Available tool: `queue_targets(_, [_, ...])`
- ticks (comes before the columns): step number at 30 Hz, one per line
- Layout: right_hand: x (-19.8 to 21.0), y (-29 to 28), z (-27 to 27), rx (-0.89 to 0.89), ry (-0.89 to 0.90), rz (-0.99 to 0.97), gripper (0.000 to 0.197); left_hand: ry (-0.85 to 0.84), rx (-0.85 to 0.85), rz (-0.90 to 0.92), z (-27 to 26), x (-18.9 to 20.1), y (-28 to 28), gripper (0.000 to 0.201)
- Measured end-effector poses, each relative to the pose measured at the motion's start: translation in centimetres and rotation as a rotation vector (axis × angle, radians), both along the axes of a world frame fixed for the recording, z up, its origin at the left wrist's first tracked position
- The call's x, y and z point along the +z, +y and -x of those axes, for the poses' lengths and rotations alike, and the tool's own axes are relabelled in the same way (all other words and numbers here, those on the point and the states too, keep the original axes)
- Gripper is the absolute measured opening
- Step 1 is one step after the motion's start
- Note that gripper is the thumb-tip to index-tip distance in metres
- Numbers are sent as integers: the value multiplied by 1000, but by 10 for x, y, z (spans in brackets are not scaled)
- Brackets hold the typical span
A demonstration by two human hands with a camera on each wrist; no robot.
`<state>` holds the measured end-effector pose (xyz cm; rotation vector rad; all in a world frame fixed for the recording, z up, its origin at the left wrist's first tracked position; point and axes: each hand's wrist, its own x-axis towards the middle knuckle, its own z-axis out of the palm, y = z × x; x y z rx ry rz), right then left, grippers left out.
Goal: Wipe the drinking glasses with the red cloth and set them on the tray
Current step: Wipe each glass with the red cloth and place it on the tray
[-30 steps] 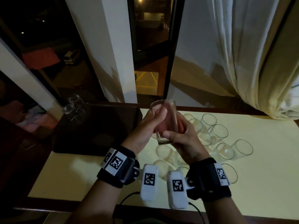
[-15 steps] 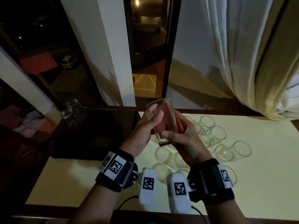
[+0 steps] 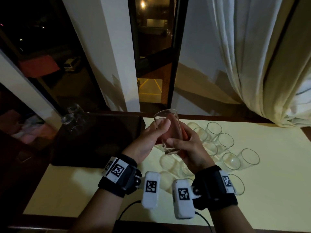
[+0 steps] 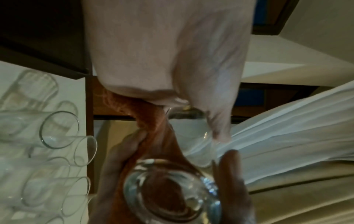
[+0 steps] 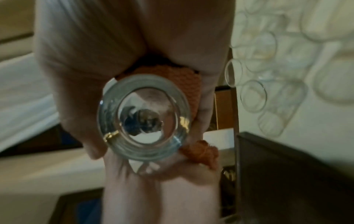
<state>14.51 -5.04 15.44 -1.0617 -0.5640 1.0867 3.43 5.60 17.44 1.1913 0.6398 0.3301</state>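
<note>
I hold a clear drinking glass upright in the air above the cream table, near the tray's right edge. My left hand grips its upper wall, thumb toward me. My right hand wraps the lower part, pressing the red cloth against the far side. In the left wrist view the red cloth runs down beside the glass. The right wrist view looks at the thick base of the glass, with the cloth between palm and glass. The dark tray lies at the left.
Two glasses stand at the tray's far left corner. Several glasses lie on their sides on the cream table, under and right of my hands. A curtain hangs at the back right. Cables run off the near edge.
Both hands keep hold of the glass and cloth in nearly the same spot. My fingers have shifted slightly on the glass.
</note>
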Motion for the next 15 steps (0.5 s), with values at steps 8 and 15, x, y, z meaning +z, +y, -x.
queue_targets(8, [-8,10,2,-55,-237,69,97,74,91,15,-10,-5,-4,69])
queue_targets(15, [-2,1,-2,-8,-12,-13,71,-41,42,94,-5,0,3,47])
